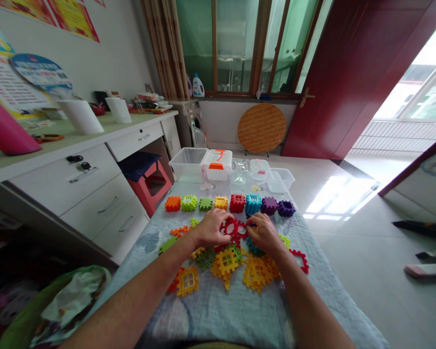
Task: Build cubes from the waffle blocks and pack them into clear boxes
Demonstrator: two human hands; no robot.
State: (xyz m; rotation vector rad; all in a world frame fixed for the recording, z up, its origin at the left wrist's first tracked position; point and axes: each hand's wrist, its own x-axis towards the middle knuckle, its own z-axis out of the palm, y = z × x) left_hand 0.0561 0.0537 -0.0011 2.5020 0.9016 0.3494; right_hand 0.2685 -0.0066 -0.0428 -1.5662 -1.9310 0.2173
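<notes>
Both hands are right in the middle of the cloth-covered table (218, 315), and here is the focus: the left hand (215, 228) curls its thumb and fingers in from one side, gripping the edge of the red toothed panels (237, 229), while the right hand (263, 232), fingers bent and nearly closed, pinches the opposite edge. Those red panels sit between the two sets of fingertips, just above the scattered pieces (whether they are locked together, nobody can tell from this angle). Beyond the hands, what a line-up! Eight toothed cubes stand in a row, from the orange cube (173, 203) at the left end, past the red cube (237, 203) near the centre, to the dark violet cube (286, 209) at the right. Closer in, a pile of yellow panels (259, 273) lies beside the right forearm, a yellow window panel (188, 280) rests near the left one, and a red square frame (304, 261) pokes out past the right wrist. At the far end, an open clear tub (187, 172) stands just beside a lidded clear box (218, 157) with an orange latch (216, 166).
</notes>
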